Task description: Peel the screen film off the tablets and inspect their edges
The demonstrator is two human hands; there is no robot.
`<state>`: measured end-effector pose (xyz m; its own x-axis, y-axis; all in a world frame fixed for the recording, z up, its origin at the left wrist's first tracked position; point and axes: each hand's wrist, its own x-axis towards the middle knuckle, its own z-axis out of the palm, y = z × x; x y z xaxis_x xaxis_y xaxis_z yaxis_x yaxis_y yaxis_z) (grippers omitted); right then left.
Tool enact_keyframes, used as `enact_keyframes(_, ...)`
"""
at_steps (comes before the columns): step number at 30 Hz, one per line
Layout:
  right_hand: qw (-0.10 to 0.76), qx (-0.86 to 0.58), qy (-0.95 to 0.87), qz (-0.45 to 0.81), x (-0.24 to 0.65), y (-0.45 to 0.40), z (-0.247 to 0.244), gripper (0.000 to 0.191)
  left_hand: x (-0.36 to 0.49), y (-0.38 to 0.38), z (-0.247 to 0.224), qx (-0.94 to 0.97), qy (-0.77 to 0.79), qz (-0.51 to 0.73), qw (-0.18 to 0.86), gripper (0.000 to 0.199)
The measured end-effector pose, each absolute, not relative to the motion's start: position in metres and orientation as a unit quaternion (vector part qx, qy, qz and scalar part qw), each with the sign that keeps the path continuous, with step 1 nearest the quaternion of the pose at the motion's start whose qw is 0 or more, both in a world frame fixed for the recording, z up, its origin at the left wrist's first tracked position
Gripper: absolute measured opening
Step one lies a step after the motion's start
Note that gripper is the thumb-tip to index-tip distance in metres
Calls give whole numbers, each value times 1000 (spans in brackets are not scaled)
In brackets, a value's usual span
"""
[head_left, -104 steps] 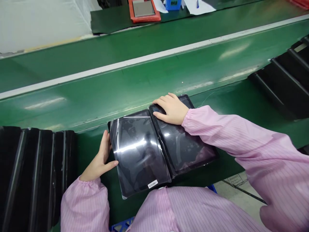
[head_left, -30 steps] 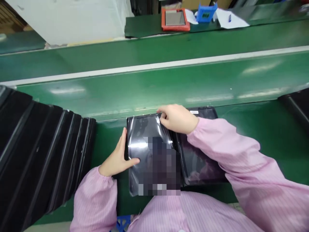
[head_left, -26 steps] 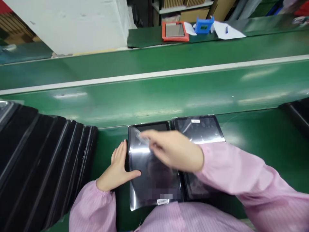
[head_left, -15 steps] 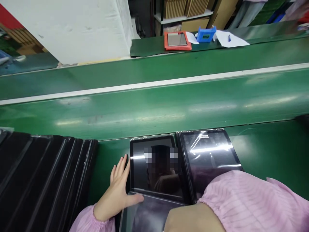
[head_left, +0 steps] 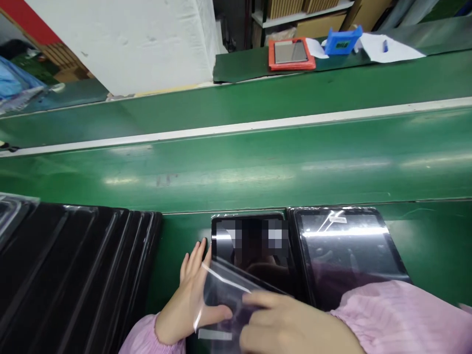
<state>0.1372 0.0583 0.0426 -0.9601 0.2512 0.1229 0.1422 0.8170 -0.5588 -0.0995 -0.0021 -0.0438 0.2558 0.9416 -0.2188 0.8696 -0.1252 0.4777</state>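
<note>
A black-framed tablet point(head_left: 254, 246) lies face up near the bottom middle. Clear film point(head_left: 224, 285) is raised over its lower part. My left hand point(head_left: 195, 295) rests along the tablet's left edge, fingers spread and thumb over its lower left, partly behind the film. Closed around the film's edge, my right hand point(head_left: 287, 319) is over the lower part of the tablet, index finger pointing left. Beside it on the right lies another tablet point(head_left: 346, 246) with a glossy covering and a small white label, partly hidden by my right sleeve.
Several black, film-wrapped slabs point(head_left: 73, 275) stand in a row at the left. Beyond the green table point(head_left: 221, 182) runs a white strip point(head_left: 258, 125). At the back are a red-framed tablet point(head_left: 290, 52), a blue stand point(head_left: 342, 41), white paper point(head_left: 394, 49) and a white block point(head_left: 147, 44).
My right hand has come up into view with the clear film, which now rises over the tablet and my left thumb. My left hand stays at the tablet's left edge. The view has shifted slightly.
</note>
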Motion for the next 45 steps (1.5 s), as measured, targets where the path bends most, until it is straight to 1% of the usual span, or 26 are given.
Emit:
enact_keyframes(1,124,-164,-954,219,138,62,47,21,-99,-1,-42,745,606,60,273,134)
enact_keyframes(2,141,-241,-950,141,139,66,53,23,-99,0,-40,743,605,52,281,133)
enact_keyframes(4,147,-371,-917,-7,141,73,61,38,-98,2,-37,740,606,44,289,132)
enact_keyframes(5,143,-394,-906,-54,142,74,63,45,-98,3,-35,739,606,45,291,132)
enact_keyframes(6,137,-387,-909,-78,143,74,62,48,-98,3,-35,739,605,46,294,132)
enact_keyframes(9,130,-306,-941,-66,140,70,47,46,-96,5,-33,729,608,56,308,139)
enact_keyframes(11,111,-305,-945,-36,136,70,33,45,-94,6,-31,716,618,74,315,145)
enact_keyframes(13,80,-336,-938,-12,132,74,24,54,-93,8,-30,708,624,98,314,148)
enact_keyframes(15,56,-364,-930,4,130,78,24,70,-92,8,-28,710,628,136,288,145)
enact_keyframes(17,39,-388,-921,7,129,79,28,80,-89,8,-23,711,634,213,214,130)
enact_keyframes(18,28,-396,-918,7,129,78,31,81,-86,8,-19,710,632,266,162,116)
enact_keyframes(20,-1,-411,-912,11,130,74,36,77,-78,6,-9,718,592,359,74,78)
enact_keyframes(21,-16,-418,-908,18,130,72,38,73,-71,5,-3,742,548,382,59,59)
enact_keyframes(22,-30,-425,-904,28,131,72,39,71,-64,5,3,779,496,378,66,45)
enact_keyframes(23,-39,-433,-900,37,133,72,40,70,-56,6,9,818,447,351,86,36)
enact_keyframes(25,-42,-447,-893,42,136,76,40,74,-42,11,16,871,399,257,127,29)
enact_keyframes(27,-34,-458,-888,33,142,80,39,81,-35,22,16,870,443,174,128,31)
enact_keyframes(29,-29,-460,-887,24,150,79,38,84,-37,37,10,844,512,124,102,44)
enact_keyframes(31,-30,-450,-892,21,162,73,38,82,-46,46,1,818,563,93,70,56)
enact_keyframes(34,-15,-393,-918,37,190,62,41,68,-59,37,-11,800,592,89,53,61)
enact_keyframes(37,40,-348,-932,93,232,67,48,48,-63,-1,-18,803,588,89,41,70)
enact_keyframes(39,91,-401,-904,119,265,82,51,41,-63,-33,-21,818,568,85,40,76)
enact_keyframes(41,138,-493,-849,132,299,102,51,43,-63,-60,-24,829,552,79,39,80)
enact_keyframes(43,150,-547,-812,140,328,121,47,48,-66,-76,-24,842,535,63,33,83)
enact_keyframes(45,143,-559,-800,164,347,137,41,46,-68,-82,-19,846,530,39,31,85)
